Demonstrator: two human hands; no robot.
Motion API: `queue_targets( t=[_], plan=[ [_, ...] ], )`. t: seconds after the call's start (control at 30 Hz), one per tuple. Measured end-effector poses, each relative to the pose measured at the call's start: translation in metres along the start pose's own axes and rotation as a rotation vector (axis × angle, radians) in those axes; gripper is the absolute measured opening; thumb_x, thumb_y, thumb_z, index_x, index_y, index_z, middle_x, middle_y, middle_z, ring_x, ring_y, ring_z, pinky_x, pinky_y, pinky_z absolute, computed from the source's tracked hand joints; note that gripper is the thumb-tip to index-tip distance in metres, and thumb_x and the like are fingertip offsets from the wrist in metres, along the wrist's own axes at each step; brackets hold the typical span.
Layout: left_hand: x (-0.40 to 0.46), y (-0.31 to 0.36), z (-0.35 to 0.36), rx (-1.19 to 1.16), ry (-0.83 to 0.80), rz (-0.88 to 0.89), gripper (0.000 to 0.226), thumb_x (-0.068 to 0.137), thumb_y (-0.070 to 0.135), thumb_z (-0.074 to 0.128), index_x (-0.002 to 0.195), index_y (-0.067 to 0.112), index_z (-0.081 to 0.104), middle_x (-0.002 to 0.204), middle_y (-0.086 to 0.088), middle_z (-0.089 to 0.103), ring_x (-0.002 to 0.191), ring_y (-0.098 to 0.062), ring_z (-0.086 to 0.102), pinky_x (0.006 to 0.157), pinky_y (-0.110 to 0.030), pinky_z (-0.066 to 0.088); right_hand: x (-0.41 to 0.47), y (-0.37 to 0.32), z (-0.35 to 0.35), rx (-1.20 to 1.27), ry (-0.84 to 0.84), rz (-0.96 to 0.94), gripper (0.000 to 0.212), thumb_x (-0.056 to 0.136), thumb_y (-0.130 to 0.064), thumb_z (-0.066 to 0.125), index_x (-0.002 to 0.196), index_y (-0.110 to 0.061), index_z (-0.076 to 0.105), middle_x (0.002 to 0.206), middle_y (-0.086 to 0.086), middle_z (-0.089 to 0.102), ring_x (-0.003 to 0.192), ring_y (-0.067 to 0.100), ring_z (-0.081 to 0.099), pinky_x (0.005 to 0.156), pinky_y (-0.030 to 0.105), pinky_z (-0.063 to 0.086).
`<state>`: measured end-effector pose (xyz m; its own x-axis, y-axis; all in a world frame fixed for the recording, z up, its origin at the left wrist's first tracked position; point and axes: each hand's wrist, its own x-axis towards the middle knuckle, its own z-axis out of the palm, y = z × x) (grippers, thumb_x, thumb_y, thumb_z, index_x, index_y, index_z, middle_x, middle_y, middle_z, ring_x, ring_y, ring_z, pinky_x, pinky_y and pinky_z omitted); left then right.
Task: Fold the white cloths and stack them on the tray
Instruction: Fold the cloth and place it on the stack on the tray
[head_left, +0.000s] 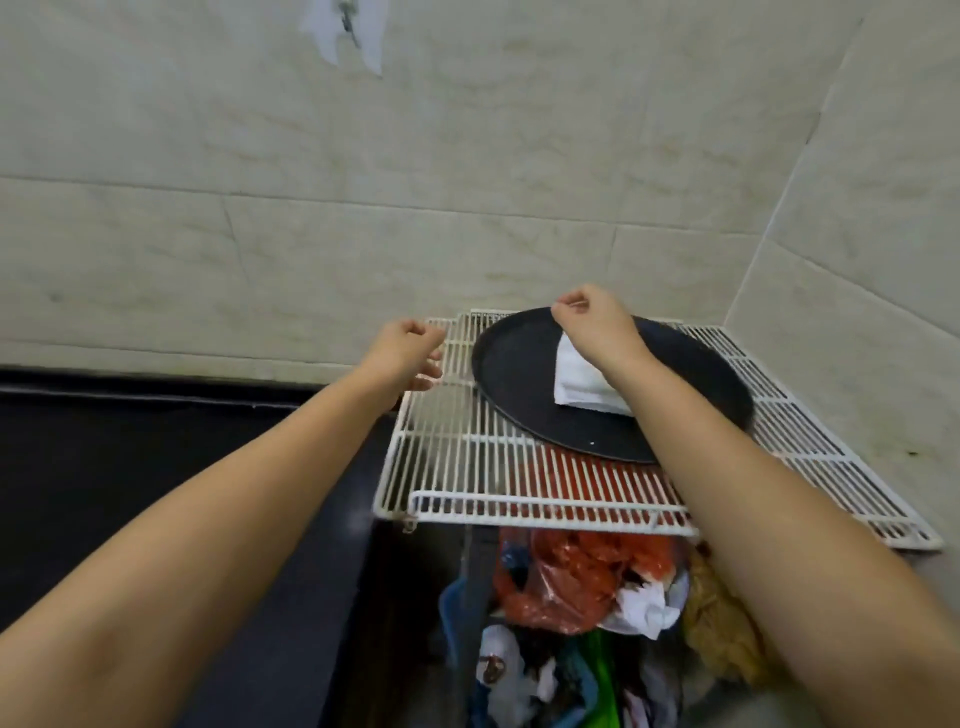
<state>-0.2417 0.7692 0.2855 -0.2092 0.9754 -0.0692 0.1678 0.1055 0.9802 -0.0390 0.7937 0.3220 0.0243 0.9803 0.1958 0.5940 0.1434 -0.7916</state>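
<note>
Counter (130, 441): dark surface along the left, below the tiled wall (467, 182).
Left hand (408, 353): raised over the left edge of the wire rack, fingers loosely curled, nothing in them; fingertips hang just above the rack bars.
Wire rack (519, 467): white, lies flat in the wall corner, carries the tray.
Tray (519, 384): round, black, sits on the rear middle of the rack, right part hidden behind the right forearm.
White cloth (582, 384): one folded piece lying on the tray, near its centre, partly covered by the right wrist.
Right hand (592, 317): raised above the tray's far rim, fingers curled in with thumb against the fingertips; cannot tell whether anything is pinched there, nothing visible.
Bin (571, 623): below the rack's front edge, packed with red plastic bags, crumpled white paper, green and blue scraps.
Brown crumpled bag (722, 623): at the right of the bin, beside the right forearm.
</note>
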Motion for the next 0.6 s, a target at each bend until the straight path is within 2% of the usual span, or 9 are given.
queue_targets(
  t=[0.17, 0.33, 0.43, 0.6],
  plan=[
    [-0.086, -0.054, -0.156, 0.183, 0.228, 0.002, 0.012, 0.097, 0.024, 0.047, 0.099, 0.012, 0.050, 0.075, -0.001, 0.056, 0.058, -0.013, 0.053, 0.037, -0.016, 0.041, -0.077, -0.089, 0.140, -0.015, -0.240, -0.228, 0.025, 0.093, -0.019, 0.052, 0.111, -0.005, 0.064, 0.112, 0.013, 0.066, 0.108, 0.026, 0.059, 0.083, 0.026, 0.042],
    [-0.202, -0.132, -0.313, 0.355, 0.343, -0.157, 0.011, 0.096, 0.023, 0.048, 0.095, 0.014, 0.054, 0.076, -0.001, 0.059, 0.058, -0.012, 0.056, 0.040, -0.017, 0.042, -0.198, -0.148, 0.292, -0.099, -0.557, -0.392, 0.022, 0.093, -0.023, 0.049, 0.102, -0.012, 0.065, 0.107, 0.008, 0.067, 0.100, 0.025, 0.061, 0.081, 0.030, 0.045],
    [-0.265, -0.174, -0.382, 0.364, 0.390, -0.292, 0.012, 0.096, 0.023, 0.048, 0.094, 0.014, 0.055, 0.077, -0.002, 0.060, 0.060, -0.012, 0.056, 0.045, -0.018, 0.044, -0.271, -0.170, 0.368, -0.168, -0.740, -0.467, 0.024, 0.093, -0.027, 0.047, 0.102, -0.013, 0.064, 0.110, 0.010, 0.063, 0.098, 0.026, 0.061, 0.083, 0.033, 0.049],
    [-0.350, -0.239, -0.465, 0.414, 0.523, -0.439, 0.012, 0.095, 0.019, 0.048, 0.092, 0.010, 0.056, 0.082, -0.007, 0.064, 0.061, -0.012, 0.055, 0.053, -0.022, 0.044, -0.372, -0.204, 0.465, -0.307, -0.951, -0.626, 0.025, 0.095, -0.030, 0.047, 0.108, -0.014, 0.061, 0.115, 0.011, 0.055, 0.105, 0.031, 0.057, 0.090, 0.040, 0.048]
  ],
)
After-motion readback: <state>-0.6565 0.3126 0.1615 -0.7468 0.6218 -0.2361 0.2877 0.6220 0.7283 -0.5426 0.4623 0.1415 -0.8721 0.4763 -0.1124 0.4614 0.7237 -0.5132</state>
